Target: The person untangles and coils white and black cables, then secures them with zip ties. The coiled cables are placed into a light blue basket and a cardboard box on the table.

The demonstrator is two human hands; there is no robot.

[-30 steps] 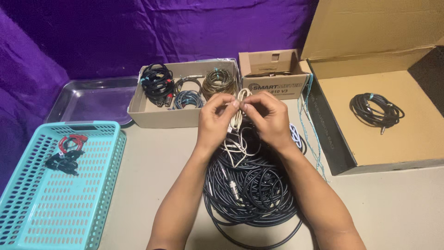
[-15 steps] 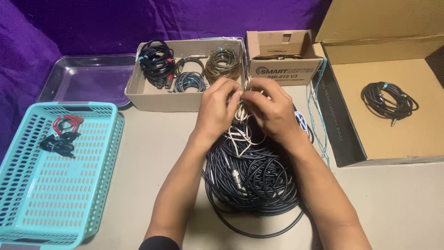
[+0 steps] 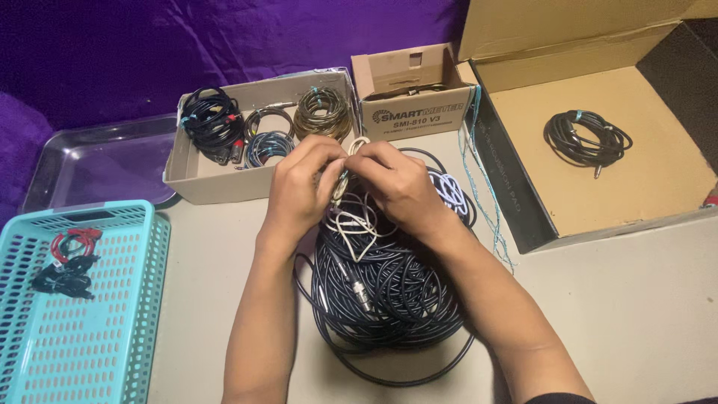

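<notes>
Both of my hands meet over a big pile of black cable (image 3: 389, 295) on the table. My left hand (image 3: 299, 187) and my right hand (image 3: 393, 183) pinch a thin white cable (image 3: 351, 224) between them, held bunched near the fingertips. Loose loops of that white cable hang down onto the black pile. A metal plug (image 3: 359, 293) of the black cable lies on top of the coil.
A shallow cardboard tray (image 3: 217, 187) with several coiled cables stands behind my hands. A small open box (image 3: 415, 120) is beside it, and a large open box (image 3: 651, 179) with one black coil (image 3: 587, 138) at right. A teal basket (image 3: 82, 299) and clear tray (image 3: 97, 161) sit left.
My hands stay together on the white cable and keep working it, shifting slightly toward me and lower over the black pile. The camera view has moved a little.
</notes>
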